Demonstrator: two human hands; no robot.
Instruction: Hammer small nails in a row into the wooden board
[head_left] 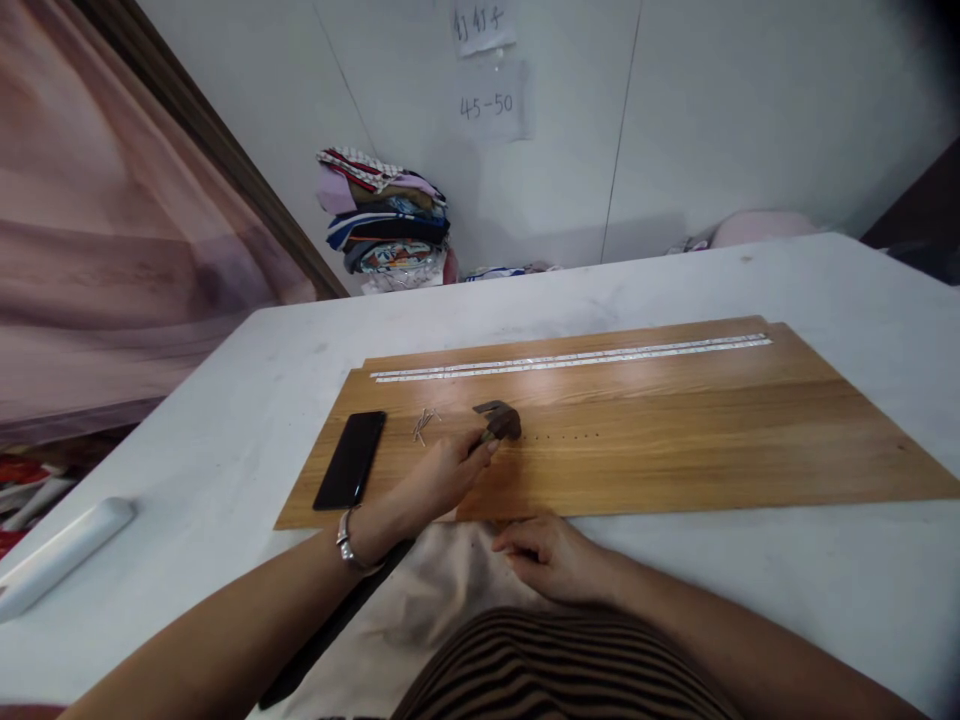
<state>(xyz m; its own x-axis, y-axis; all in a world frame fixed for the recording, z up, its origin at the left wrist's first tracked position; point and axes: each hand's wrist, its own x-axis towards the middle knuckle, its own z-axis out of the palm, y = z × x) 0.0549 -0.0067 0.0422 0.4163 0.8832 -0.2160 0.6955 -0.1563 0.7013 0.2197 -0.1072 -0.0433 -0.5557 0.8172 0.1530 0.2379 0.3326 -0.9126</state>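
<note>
My left hand point(448, 472) is closed around a claw hammer point(504, 420), gripping it close below the head. The hammer head is low over the wooden board point(675, 420), at the left end of a row of small dark dots point(564, 437); whether they are nail heads or holes is too small to tell. Several loose nails point(421, 428) lie on the board, left of the hammer. At the board's near edge rests my right hand point(551, 557), fingers loosely bent, thumb apart from them, with nothing visible in it.
A black phone point(350, 460) lies on the board's left end. Two silvery strips point(570, 360) run along its far side. The board rests on a white table point(225, 420), with a white rounded object point(67, 555) at left. Folded clothes point(390, 220) are stacked beyond the table.
</note>
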